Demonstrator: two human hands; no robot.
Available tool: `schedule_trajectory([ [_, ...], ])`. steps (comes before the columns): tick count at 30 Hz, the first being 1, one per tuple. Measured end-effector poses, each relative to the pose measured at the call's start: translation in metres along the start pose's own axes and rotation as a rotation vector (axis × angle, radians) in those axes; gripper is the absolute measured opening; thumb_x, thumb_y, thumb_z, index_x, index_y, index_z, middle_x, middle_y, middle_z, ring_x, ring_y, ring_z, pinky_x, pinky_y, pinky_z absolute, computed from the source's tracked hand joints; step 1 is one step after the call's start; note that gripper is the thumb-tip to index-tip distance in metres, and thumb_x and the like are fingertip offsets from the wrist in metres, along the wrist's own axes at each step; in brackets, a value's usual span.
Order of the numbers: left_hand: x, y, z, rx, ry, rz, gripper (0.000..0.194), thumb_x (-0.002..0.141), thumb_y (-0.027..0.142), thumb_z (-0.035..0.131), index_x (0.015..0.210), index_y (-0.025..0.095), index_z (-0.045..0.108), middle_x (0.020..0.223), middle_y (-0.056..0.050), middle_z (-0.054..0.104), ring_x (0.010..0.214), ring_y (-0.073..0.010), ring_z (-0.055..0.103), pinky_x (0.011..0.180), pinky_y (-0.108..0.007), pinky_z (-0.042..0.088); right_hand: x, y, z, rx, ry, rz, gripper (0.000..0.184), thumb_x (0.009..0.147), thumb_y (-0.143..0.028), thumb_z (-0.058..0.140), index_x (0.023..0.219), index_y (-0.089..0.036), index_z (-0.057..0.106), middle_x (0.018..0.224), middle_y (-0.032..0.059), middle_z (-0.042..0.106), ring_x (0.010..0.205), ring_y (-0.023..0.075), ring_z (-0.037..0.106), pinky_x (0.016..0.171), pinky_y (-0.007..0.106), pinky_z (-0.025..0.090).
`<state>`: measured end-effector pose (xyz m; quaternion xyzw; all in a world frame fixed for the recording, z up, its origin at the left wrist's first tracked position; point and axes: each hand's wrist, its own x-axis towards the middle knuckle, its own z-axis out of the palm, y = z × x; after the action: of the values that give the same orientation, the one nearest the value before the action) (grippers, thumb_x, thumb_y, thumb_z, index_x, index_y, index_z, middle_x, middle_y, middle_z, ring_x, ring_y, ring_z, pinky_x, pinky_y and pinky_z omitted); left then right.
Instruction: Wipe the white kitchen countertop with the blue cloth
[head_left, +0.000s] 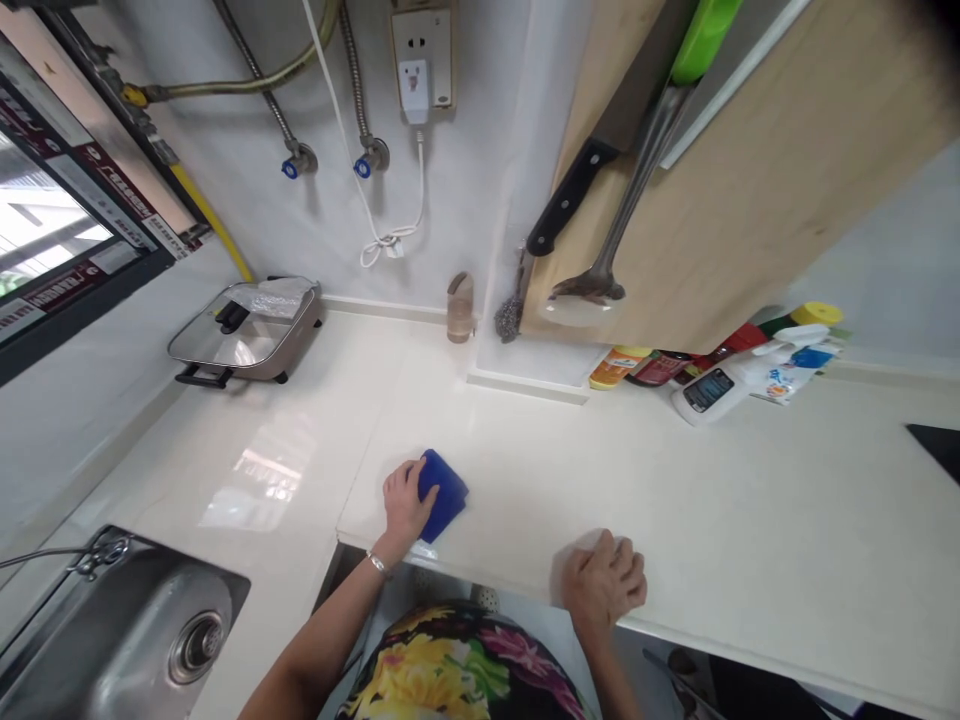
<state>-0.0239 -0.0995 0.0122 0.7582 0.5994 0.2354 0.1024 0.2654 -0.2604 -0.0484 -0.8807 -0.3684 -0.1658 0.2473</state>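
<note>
A folded blue cloth lies on the white countertop near its front edge. My left hand grips the cloth's left side, with the thumb over its top and the fingers at its upper corner. A bracelet circles the left wrist. Farther right, my right hand rests at the counter's front edge with its fingers curled in. Nothing shows in that hand, though its palm is hidden.
A steel sink is at lower left. An electric pan with a glass lid stands by the left wall. A clear cup is at the back. Bottles line the right wall below a wooden board with a knife.
</note>
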Motion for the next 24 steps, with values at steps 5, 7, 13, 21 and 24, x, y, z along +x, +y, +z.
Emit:
schedule_trajectory([
  [5, 0.026, -0.015, -0.012, -0.1, -0.106, -0.072, 0.029, 0.097, 0.026, 0.048, 0.122, 0.024, 0.064, 0.114, -0.007, 0.069, 0.107, -0.0212, 0.067, 0.097, -0.039, 0.055, 0.002, -0.004, -0.006, 0.041, -0.039, 0.018, 0.053, 0.083, -0.023, 0.048, 0.135, -0.016, 0.054, 0.143, 0.0246, 0.048, 0.138, 0.0457, 0.038, 0.1, 0.071, 0.037],
  [7, 0.032, -0.018, -0.015, -0.084, -0.143, -0.036, 0.023, 0.095, 0.024, 0.051, 0.113, 0.024, 0.066, 0.114, -0.006, 0.069, 0.104, -0.02, 0.068, 0.094, -0.036, 0.056, 0.003, -0.005, -0.008, 0.06, -0.048, 0.041, 0.054, 0.082, -0.024, 0.048, 0.135, -0.017, 0.055, 0.142, 0.0239, 0.049, 0.136, 0.0454, 0.039, 0.099, 0.071, 0.037],
  [13, 0.03, -0.022, -0.018, 0.012, -0.194, -0.019, 0.029, 0.095, 0.033, 0.055, 0.121, 0.02, 0.062, 0.109, -0.009, 0.071, 0.1, -0.0232, 0.07, 0.089, -0.038, 0.058, 0.002, -0.006, -0.007, 0.079, -0.036, 0.042, 0.053, 0.082, -0.024, 0.048, 0.135, -0.017, 0.055, 0.143, 0.0231, 0.049, 0.137, 0.045, 0.038, 0.1, 0.071, 0.037],
  [21, 0.031, -0.021, -0.03, 0.062, -0.238, 0.07, 0.041, 0.102, 0.036, 0.04, 0.136, 0.026, 0.059, 0.116, -0.009, 0.07, 0.105, -0.0232, 0.068, 0.092, -0.037, 0.057, 0.002, -0.005, -0.004, -0.003, -0.038, -0.006, 0.049, 0.091, -0.026, 0.043, 0.137, -0.011, 0.052, 0.146, 0.0249, 0.046, 0.141, 0.0427, 0.034, 0.106, 0.067, 0.035],
  [24, 0.031, -0.016, -0.04, 0.06, -0.151, 0.191, 0.041, 0.102, 0.036, 0.04, 0.136, 0.027, 0.06, 0.137, -0.01, 0.063, 0.125, -0.0255, 0.06, 0.11, -0.044, 0.047, 0.004, -0.004, -0.005, -0.016, -0.08, -0.003, 0.049, 0.092, -0.026, 0.042, 0.137, -0.009, 0.051, 0.148, 0.0256, 0.044, 0.144, 0.043, 0.029, 0.108, 0.066, 0.033],
])
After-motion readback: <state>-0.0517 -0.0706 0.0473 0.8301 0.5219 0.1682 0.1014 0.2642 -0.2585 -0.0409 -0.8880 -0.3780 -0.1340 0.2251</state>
